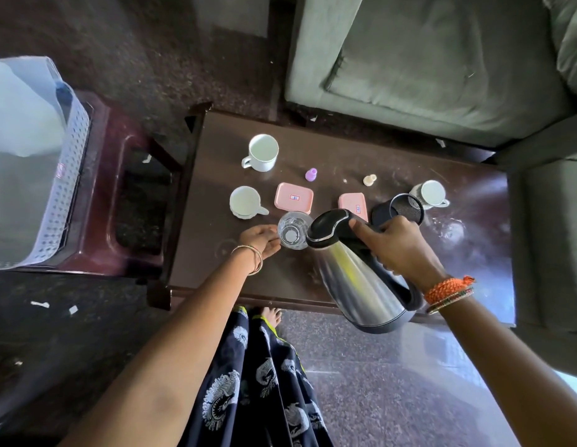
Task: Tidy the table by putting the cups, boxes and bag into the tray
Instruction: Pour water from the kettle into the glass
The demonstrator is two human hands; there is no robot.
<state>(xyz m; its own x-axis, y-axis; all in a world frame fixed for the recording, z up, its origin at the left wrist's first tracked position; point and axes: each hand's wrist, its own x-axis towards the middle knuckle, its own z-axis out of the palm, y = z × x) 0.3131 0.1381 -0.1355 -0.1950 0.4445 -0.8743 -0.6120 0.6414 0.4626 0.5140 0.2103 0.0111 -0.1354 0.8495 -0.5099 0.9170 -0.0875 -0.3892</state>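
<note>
Steel kettle (361,272) hangs tilted over the near table (409,175) edge, gripped by the right hand (400,250) at its handle. Left hand (261,241) touches a clear glass (293,233), fingers nearly straight. White cups (263,152) and pink boxes (293,197) sit farther back; the tray (71,162) is far left.

Dim room, daylight glare on floor (442,356) lower right, fisheye warp at edges, mostly sharp w/ soft corners.

On the table (313,285), a glass (293,233) stands near centre with a kettle (361,272) to its right, two boxes (293,197) behind them, cups (263,152) further left, and the tray (71,156) far left on a stool (125,201).
</note>
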